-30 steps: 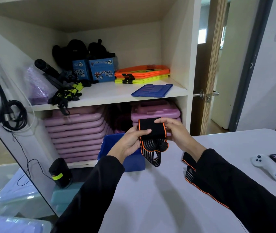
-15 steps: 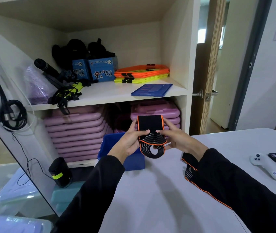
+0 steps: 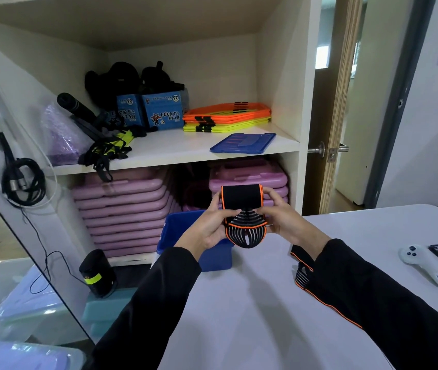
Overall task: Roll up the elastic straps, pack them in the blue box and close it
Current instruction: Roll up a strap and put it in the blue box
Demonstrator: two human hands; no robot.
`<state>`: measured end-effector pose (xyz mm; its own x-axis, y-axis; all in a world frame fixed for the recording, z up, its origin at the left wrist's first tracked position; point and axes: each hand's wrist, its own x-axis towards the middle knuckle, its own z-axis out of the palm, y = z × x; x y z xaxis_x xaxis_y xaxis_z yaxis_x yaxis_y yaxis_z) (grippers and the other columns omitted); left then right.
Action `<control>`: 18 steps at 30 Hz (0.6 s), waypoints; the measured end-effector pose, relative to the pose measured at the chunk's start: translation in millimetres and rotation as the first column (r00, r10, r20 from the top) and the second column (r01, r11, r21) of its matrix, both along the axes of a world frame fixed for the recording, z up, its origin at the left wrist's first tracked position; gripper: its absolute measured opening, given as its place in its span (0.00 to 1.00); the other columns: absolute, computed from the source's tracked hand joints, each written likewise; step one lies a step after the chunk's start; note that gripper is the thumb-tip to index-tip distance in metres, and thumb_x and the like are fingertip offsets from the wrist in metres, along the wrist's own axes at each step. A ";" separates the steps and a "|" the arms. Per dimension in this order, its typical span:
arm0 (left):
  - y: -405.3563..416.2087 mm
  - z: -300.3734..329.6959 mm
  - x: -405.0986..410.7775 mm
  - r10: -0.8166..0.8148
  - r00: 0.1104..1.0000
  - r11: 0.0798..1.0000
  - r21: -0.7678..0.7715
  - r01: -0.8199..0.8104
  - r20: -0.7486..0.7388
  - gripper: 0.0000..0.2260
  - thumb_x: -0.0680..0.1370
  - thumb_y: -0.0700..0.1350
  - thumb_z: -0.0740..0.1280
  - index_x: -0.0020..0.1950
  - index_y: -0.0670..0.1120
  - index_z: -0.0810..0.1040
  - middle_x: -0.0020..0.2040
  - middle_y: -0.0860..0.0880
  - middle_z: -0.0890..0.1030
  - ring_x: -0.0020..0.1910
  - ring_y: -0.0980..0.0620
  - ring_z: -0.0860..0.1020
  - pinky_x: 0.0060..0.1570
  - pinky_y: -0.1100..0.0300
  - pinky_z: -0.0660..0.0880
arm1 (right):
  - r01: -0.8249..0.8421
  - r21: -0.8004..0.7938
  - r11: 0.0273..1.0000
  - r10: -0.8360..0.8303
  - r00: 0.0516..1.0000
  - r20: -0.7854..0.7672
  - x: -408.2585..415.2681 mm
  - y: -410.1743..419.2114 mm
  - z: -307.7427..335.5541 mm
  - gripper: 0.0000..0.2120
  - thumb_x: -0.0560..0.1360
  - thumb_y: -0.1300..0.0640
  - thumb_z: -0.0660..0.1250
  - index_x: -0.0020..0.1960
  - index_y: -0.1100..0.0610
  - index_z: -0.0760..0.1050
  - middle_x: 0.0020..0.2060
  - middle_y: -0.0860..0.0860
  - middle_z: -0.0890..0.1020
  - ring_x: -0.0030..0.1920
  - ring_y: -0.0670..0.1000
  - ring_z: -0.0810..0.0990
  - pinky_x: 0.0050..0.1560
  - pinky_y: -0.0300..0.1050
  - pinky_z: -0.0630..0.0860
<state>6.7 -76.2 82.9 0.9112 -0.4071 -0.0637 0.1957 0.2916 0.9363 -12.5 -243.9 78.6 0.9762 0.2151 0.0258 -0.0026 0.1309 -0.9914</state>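
Rolling step: L hand (image 3: 209, 231) + R hand (image 3: 283, 218) pinch strap (image 3: 243, 217), half-rolled. Next, probably: finish roll, drop into blue box (image 3: 177, 231).

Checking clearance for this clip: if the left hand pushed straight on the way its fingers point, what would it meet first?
The left hand points toward the right hand; it already grips the elastic strap between them, so it would meet that first.

Open blue box (image 3: 177, 231) sits unobstructed below the hands; white table (image 3: 252, 303) bare nearby.
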 end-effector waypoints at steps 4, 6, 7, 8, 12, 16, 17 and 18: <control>-0.3 -3.6 -1.5 -0.036 0.998 0.997 0.069 0.039 -0.049 0.24 0.77 0.36 0.62 0.70 0.51 0.63 0.52 0.46 0.81 0.46 0.48 0.81 0.46 0.50 0.79 | 0.016 0.031 0.999 -0.017 1.000 0.012 0.0 -2.3 -2.9 0.20 0.74 0.70 0.59 0.54 0.45 0.71 0.34 0.51 0.78 0.28 0.45 0.77 0.27 0.37 0.76; -2.1 -5.6 -3.7 -0.074 0.993 0.988 0.127 0.086 -0.095 0.21 0.78 0.42 0.62 0.71 0.48 0.63 0.54 0.46 0.81 0.49 0.48 0.81 0.49 0.50 0.79 | 0.025 0.056 0.998 -0.026 0.999 0.018 -0.1 -4.4 -6.1 0.20 0.74 0.70 0.60 0.53 0.45 0.71 0.36 0.52 0.79 0.30 0.47 0.78 0.28 0.38 0.77; -3.2 -6.1 -5.6 -0.092 0.990 0.981 0.158 0.109 -0.110 0.20 0.79 0.45 0.62 0.70 0.47 0.65 0.54 0.46 0.81 0.49 0.48 0.81 0.51 0.51 0.78 | 0.033 0.059 0.998 -0.034 0.999 0.019 -0.3 -5.1 -7.4 0.20 0.74 0.70 0.60 0.52 0.45 0.71 0.36 0.52 0.79 0.32 0.47 0.78 0.29 0.38 0.77; -4.1 -6.5 -7.4 -0.112 0.986 0.974 0.181 0.133 -0.120 0.19 0.79 0.48 0.61 0.69 0.46 0.67 0.54 0.46 0.81 0.49 0.49 0.82 0.51 0.52 0.78 | 0.039 0.056 0.998 -0.040 0.999 0.022 -0.7 -5.4 -8.2 0.19 0.75 0.70 0.60 0.53 0.45 0.71 0.36 0.52 0.80 0.32 0.48 0.79 0.30 0.39 0.78; -2.7 -2.7 -9.3 -0.168 0.974 0.969 0.157 0.191 -0.149 0.20 0.78 0.59 0.57 0.60 0.47 0.74 0.53 0.43 0.82 0.47 0.47 0.84 0.50 0.49 0.79 | 0.082 0.014 0.997 -0.083 0.993 0.082 -1.8 -6.0 -12.2 0.20 0.73 0.72 0.60 0.49 0.46 0.70 0.38 0.51 0.78 0.33 0.47 0.79 0.30 0.39 0.78; 1.6 1.7 -4.7 -0.113 0.969 0.993 -0.004 0.115 -0.218 0.26 0.75 0.62 0.59 0.64 0.44 0.66 0.54 0.35 0.79 0.45 0.42 0.84 0.48 0.49 0.81 | 0.108 -0.012 0.994 -0.103 0.973 0.206 -3.7 -4.2 -11.8 0.20 0.72 0.76 0.57 0.44 0.50 0.70 0.42 0.48 0.74 0.41 0.49 0.74 0.31 0.37 0.79; 1.2 2.5 -4.5 -0.105 0.971 0.994 -0.009 0.105 -0.215 0.26 0.74 0.61 0.61 0.64 0.44 0.67 0.55 0.35 0.78 0.47 0.42 0.84 0.48 0.49 0.81 | 0.110 -0.036 0.993 -0.098 0.965 0.243 -4.2 -2.5 -10.1 0.19 0.73 0.76 0.57 0.43 0.52 0.70 0.42 0.48 0.74 0.41 0.49 0.74 0.30 0.37 0.78; 0.5 2.4 -4.3 -0.091 0.974 0.996 -0.004 0.092 -0.206 0.24 0.74 0.58 0.63 0.61 0.42 0.69 0.56 0.36 0.77 0.49 0.42 0.83 0.50 0.49 0.80 | 0.110 -0.065 0.992 -0.088 0.957 0.278 -4.4 -0.6 -7.9 0.19 0.73 0.76 0.57 0.42 0.52 0.71 0.42 0.49 0.74 0.41 0.50 0.74 0.30 0.36 0.78</control>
<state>2.4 -75.7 85.3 0.8370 -0.4873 -0.2489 0.4103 0.2580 0.8747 -16.9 -244.4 70.7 0.9505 0.1303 0.2822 0.2796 0.0386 -0.9593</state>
